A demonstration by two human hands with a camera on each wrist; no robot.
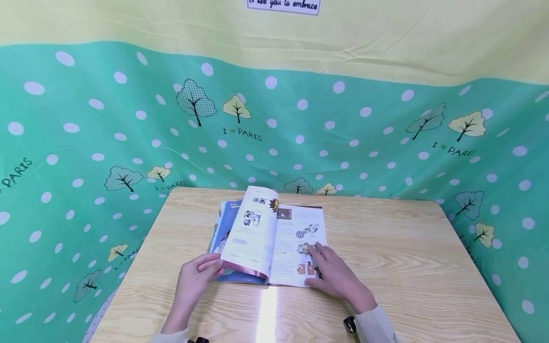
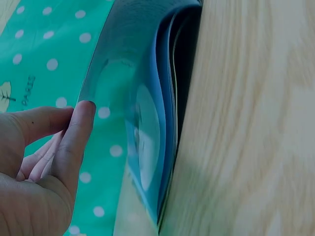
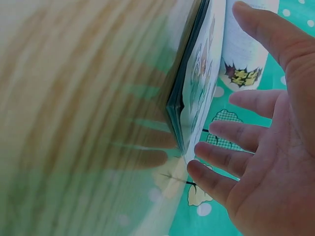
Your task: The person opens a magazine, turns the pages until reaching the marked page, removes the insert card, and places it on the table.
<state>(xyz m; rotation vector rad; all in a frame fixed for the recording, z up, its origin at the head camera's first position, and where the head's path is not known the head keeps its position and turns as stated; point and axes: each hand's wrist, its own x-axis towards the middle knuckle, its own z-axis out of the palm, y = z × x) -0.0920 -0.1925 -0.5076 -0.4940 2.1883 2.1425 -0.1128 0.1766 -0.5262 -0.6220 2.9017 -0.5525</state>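
An open magazine (image 1: pixel 296 247) lies on the wooden table, printed with text and small cartoon pictures. My left hand (image 1: pixel 197 278) pinches the edge of one raised page (image 1: pixel 250 228) between thumb and finger, at its lower left corner. That page bows up over the blue left-hand page (image 1: pixel 231 214). In the left wrist view, thumb and fingertip of the left hand (image 2: pixel 49 162) meet on the thin sheet. My right hand (image 1: pixel 339 276) is at the right page's lower right side, fingers spread. In the right wrist view, the right hand (image 3: pixel 270 132) has extended fingers and grips nothing.
The light wooden table (image 1: pixel 399 257) extends on both sides of the magazine, with a bright reflection near its front. A green dotted curtain (image 1: pixel 300 124) with trees hangs behind and beside the table. Dark bands (image 1: pixel 349 325) show near both sleeves.
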